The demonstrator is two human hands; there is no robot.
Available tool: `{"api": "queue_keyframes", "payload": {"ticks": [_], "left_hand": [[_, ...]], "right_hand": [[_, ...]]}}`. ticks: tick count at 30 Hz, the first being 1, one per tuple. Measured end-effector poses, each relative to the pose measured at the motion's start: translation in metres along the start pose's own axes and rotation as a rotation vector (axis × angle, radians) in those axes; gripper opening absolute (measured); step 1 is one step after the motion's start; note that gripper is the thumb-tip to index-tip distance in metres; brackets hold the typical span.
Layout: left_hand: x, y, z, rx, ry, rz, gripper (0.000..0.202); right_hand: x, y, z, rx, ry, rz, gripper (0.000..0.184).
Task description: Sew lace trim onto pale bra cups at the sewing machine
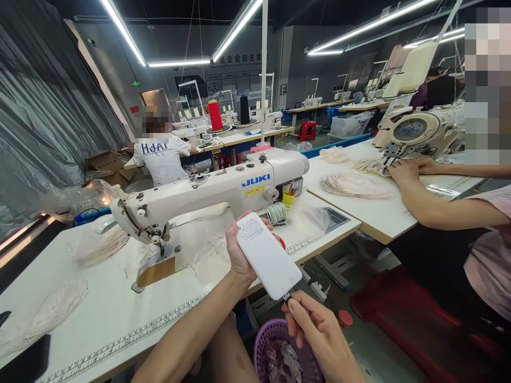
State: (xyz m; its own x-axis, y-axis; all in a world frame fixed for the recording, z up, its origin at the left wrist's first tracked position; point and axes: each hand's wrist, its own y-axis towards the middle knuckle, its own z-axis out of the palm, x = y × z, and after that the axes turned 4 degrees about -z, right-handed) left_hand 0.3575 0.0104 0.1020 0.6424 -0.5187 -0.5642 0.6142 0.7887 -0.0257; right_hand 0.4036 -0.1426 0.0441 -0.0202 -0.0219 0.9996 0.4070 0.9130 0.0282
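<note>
Plug (286,296) at the power bank (267,255)
Our left hand (239,258) grips the power bank at 4 o'clock from the sewing machine (215,194); our right hand (319,335) pinches the plug at its 5 o'clock end. Whether it is fully seated, we cannot tell.

the white table (120,303) has a ruler strip (159,323) printed along its near edge. a white juki sewing machine (223,186) stands across its middle, with a flat brown piece (156,271) under the needle. pale lace pieces (99,247) are heaped left of the machine head, and another lace pile (43,314) lies near left, beside a dark flat object (27,364) at the edge. by the machine's base sit a coil of pale cord (275,213), a yellow cup (288,198) and a clear plastic bag (319,215). the neighbouring table (383,215) to the right bears a second machine (419,130) and flat lace stacks (355,186).
</note>
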Motion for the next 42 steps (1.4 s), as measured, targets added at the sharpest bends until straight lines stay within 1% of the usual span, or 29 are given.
{"api": "queue_keyframes", "payload": {"ticks": [2,5,9,14,15,17,18,19,20,21,23,24,25,26,28,29,34,38,42], "left_hand": [[0.001,-0.001,-0.001,0.038,-0.003,0.001,0.044],[0.002,-0.005,-0.001,0.106,-0.018,0.045,0.04],[0.003,-0.01,0.0,0.149,-0.029,0.04,0.038],[0.001,-0.008,0.001,0.121,0.014,0.009,0.038],[0.0,-0.006,0.0,0.096,0.012,-0.003,0.038],[-0.002,0.0,-0.002,0.009,-0.014,-0.032,0.038],[-0.003,0.003,-0.003,-0.049,-0.034,-0.049,0.038],[-0.004,0.005,-0.004,-0.111,-0.053,-0.07,0.038],[-0.005,0.006,-0.005,-0.176,-0.069,-0.087,0.036],[-0.005,0.006,-0.005,-0.232,-0.078,-0.102,0.034],[-0.006,0.005,-0.003,-0.312,-0.071,-0.122,0.029],[-0.005,0.003,-0.002,-0.337,-0.054,-0.134,0.026],[-0.005,0.001,-0.001,-0.357,-0.03,-0.147,0.023],[-0.005,-0.001,0.001,-0.376,-0.002,-0.156,0.02],[-0.004,-0.005,0.004,-0.416,0.074,-0.167,0.015],[-0.004,-0.006,0.005,-0.42,0.121,-0.169,0.016],[-0.002,-0.008,0.008,-0.355,0.3,-0.165,0.029],[0.002,-0.008,0.008,-0.389,0.363,-0.179,0.041],[0.007,-0.005,0.007,-0.402,0.397,-0.168,0.048]], "right_hand": [[-0.001,-0.002,0.003,-0.015,0.005,0.006,0.045],[-0.001,-0.005,0.006,-0.046,0.013,0.06,0.045],[-0.002,-0.007,0.01,-0.094,0.021,0.03,0.045],[-0.004,-0.007,0.008,-0.034,0.031,0.04,0.045],[-0.003,-0.007,0.006,-0.017,0.038,0.037,0.044],[-0.002,-0.008,0.001,0.024,0.009,0.025,0.042],[-0.002,-0.009,-0.001,0.035,-0.048,0.001,0.041],[-0.002,-0.009,-0.004,0.02,-0.142,-0.054,0.04],[-0.003,-0.01,-0.006,-0.028,-0.264,-0.143,0.037],[-0.004,-0.009,-0.008,-0.097,-0.405,-0.262,0.032],[-0.005,-0.008,-0.012,-0.265,-0.685,-0.53,0.018],[-0.005,-0.007,-0.014,-0.333,-0.8,-0.638,0.014],[-0.005,-0.006,-0.015,-0.373,-0.894,-0.712,0.013],[-0.004,-0.005,-0.017,-0.391,-0.97,-0.753,0.013],[-0.001,-0.006,-0.022,-0.396,-1.071,-0.766,0.012],[0.002,-0.006,-0.024,-0.395,-1.106,-0.757,0.012],[0.01,-0.011,-0.027,-0.367,-1.244,-0.771,0.02],[0.012,-0.012,-0.024,-0.405,-1.328,-0.799,0.027],[0.012,-0.012,-0.021,-0.408,-1.344,-0.817,0.03]]}}
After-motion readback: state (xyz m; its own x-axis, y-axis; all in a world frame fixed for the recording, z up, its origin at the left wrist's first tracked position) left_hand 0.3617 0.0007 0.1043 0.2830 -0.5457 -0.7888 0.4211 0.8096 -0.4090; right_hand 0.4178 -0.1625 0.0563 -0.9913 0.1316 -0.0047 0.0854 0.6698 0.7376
